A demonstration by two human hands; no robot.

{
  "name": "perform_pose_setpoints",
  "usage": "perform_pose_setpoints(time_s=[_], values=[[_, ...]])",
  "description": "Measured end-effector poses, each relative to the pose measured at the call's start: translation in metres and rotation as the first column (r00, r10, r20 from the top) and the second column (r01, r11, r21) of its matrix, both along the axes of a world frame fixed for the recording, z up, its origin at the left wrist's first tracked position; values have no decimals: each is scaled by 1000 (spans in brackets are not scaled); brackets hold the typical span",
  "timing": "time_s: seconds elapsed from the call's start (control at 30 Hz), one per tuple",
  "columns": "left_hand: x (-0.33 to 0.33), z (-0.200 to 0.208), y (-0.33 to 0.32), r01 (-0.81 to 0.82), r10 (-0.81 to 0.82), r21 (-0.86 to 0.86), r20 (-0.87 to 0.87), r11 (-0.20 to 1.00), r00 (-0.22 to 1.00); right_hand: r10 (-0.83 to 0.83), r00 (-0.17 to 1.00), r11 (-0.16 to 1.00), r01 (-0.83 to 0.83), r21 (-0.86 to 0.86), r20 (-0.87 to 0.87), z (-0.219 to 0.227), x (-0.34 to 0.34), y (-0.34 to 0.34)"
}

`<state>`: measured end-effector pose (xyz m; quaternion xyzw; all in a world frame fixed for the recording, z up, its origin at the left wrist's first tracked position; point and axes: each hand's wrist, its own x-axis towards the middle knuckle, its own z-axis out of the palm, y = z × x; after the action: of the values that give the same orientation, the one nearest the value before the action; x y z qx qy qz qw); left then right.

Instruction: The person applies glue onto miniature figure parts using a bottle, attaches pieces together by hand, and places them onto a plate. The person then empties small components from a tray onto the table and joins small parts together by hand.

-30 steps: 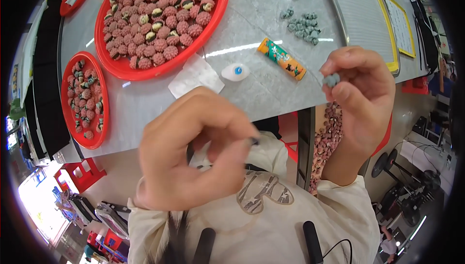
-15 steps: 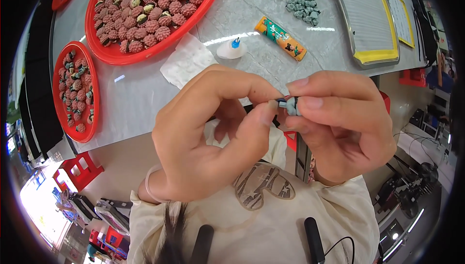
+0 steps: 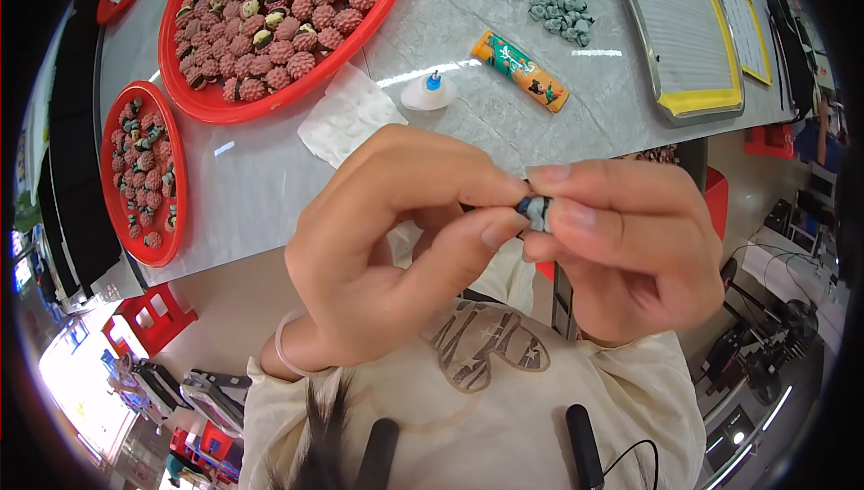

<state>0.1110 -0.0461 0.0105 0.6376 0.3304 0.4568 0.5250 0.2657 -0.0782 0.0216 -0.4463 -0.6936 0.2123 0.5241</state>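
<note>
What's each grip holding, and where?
Right hand: small grey-blue knobbly piece, held around its right side. Left hand: small dark-blue piece; exact spot hidden.

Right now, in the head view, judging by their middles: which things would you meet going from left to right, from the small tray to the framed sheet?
Small red tray → large red tray → left hand → small blue-grey piece → right hand → yellow-framed sheet.

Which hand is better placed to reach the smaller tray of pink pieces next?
Probably the left hand: it is nearer that tray; the right hand lies beyond it. Both meet at a blue-grey piece.
</note>
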Motion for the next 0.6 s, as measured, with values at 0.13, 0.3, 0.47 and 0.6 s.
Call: perform_pose_setpoints(time_s=[0.13,0.3,0.47,0.6], values=[[-3,-12,8,14,29,319,-127,948,991,68,968,990,-96,-105,-242,-13,0,5],[2,-7,13,-99,128,373,-54,923,990,154,878,960,-241,-140,-453,-20,2,17],[-28,10,41,-63,233,577,-226,814,946,-87,866,959,-61,-277,-493,-19,49,43],[-59,33,78,-283,370,473,-99,834,924,-277,911,885,118,-450,-306,-33,81,97]])
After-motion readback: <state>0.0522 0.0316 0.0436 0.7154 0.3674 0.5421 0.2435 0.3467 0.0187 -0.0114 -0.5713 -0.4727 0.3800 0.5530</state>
